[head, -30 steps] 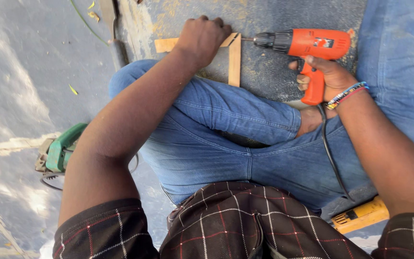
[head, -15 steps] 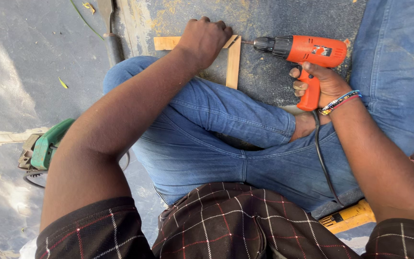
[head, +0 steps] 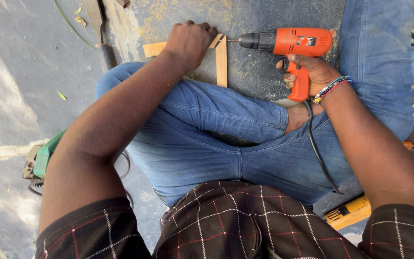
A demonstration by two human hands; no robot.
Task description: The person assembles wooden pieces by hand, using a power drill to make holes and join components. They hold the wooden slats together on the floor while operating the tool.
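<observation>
1. My left hand (head: 188, 41) is balled into a fist, pressing down on the corner where two thin wooden strips (head: 221, 60) meet in an L. Fingers curled tight over the joint, knuckles up.
2. The strips lie flat on the dark, gritty board (head: 264, 76) I'm sitting at, near its far edge. One runs along that edge, the other points back toward my knee.
3. My right hand (head: 310, 74) is wrapped around the grip of the orange corded drill (head: 288, 41). Fingers closed on the handle; can't tell if the trigger is pulled.
4. The bit is horizontal, tip touching the outer side of the corner, just beside my left fingers.
5. What worries me: strips this thin could probably split if the bit goes in off-centre or I push too hard.
6. If the bit skates off the narrow edge, it heads straight at my left fist. That's the big one.
7. Nothing clamps the joint but my hand, so a grabbing bit could likely twist it out of square.
8. The cord (head: 319, 153) trails over my jeans; a snag there could jerk the drill off line.
9. A green power tool (head: 46, 156) sits on the floor to my left, a yellow one (head: 348, 213) by my right hip.
</observation>
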